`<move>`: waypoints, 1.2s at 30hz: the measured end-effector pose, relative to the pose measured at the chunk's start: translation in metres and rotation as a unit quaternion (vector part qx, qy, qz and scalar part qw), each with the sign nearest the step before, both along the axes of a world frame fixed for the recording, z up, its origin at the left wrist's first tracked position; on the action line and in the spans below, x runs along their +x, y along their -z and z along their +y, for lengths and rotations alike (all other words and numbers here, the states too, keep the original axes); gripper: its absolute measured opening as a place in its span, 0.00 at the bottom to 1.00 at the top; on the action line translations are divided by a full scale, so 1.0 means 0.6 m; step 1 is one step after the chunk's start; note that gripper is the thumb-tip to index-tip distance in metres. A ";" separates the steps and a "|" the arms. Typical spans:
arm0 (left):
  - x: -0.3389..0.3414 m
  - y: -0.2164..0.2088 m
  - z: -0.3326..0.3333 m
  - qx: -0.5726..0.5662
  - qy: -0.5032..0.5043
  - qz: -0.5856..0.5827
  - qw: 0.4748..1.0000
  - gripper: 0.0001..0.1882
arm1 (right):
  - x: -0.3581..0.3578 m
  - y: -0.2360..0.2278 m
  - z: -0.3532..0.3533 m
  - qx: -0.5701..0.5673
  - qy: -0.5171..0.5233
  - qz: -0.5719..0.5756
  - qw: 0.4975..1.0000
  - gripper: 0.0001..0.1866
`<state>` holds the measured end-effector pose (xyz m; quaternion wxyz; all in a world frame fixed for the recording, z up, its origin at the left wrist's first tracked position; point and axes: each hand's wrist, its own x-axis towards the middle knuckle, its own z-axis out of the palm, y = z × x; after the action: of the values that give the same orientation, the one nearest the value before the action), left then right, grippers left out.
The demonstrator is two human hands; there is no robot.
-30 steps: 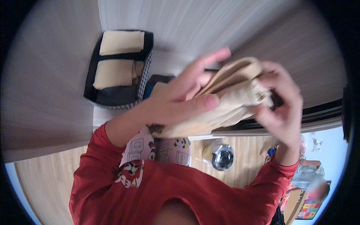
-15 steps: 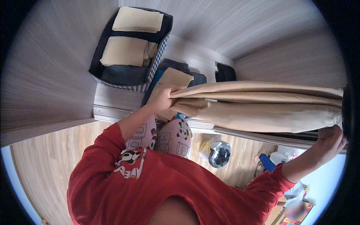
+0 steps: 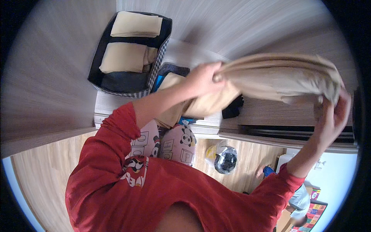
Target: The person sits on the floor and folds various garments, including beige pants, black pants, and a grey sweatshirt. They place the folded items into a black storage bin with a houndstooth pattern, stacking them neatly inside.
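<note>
The tan cloth is blurry and hides the shelf behind. The left hand and right hand, at three o'clock, pinch its ends tight.

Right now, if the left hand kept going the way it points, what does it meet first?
The left hand points right along the beige cloth it grips, so probably the right hand at the far end; depth unclear.

Red long-sleeved top, cartoon chest print, pushed-up sleeves
</note>
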<state>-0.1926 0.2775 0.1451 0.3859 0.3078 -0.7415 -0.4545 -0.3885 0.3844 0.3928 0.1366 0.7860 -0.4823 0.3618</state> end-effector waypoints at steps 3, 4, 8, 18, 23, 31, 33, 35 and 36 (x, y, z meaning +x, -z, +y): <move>0.002 -0.028 -0.044 -0.156 -0.027 0.124 0.980 0.19 | -0.017 0.014 0.103 0.063 -0.023 -0.131 0.989 0.14; 0.003 -0.026 -0.054 -0.191 0.013 0.112 0.975 0.20 | -0.015 0.037 0.152 0.131 -0.012 -0.272 0.953 0.14; 0.007 0.143 -0.064 -0.267 0.081 0.005 0.960 0.24 | 0.020 0.171 0.147 0.236 -0.111 0.085 0.962 0.12; 0.005 0.272 0.123 -0.222 0.245 -0.104 0.938 0.38 | 0.053 0.343 0.163 0.390 -0.205 -0.002 0.898 0.15; 0.006 0.276 0.164 -0.097 0.191 0.012 0.977 0.33 | 0.048 0.337 0.156 0.402 -0.220 0.011 0.889 0.18; 0.017 0.291 0.201 -0.141 0.168 -0.019 0.975 0.24 | 0.042 0.368 0.181 0.476 -0.148 0.049 0.866 0.18; 0.009 0.298 0.204 -0.142 0.195 -0.045 0.969 0.23 | 0.036 0.396 0.190 0.489 -0.140 0.074 0.858 0.15; 0.002 0.309 0.214 -0.170 0.211 -0.083 0.959 0.23 | 0.026 0.423 0.196 0.495 -0.137 0.100 0.852 0.15; -0.001 0.312 0.218 -0.197 0.211 -0.108 0.951 0.22 | 0.021 0.433 0.197 0.496 -0.138 0.115 0.849 0.15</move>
<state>-0.1932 0.4081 -0.0421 0.2522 0.1092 -0.9015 -0.3344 -0.3762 0.5024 0.1333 -0.2686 0.8437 -0.4647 -0.0039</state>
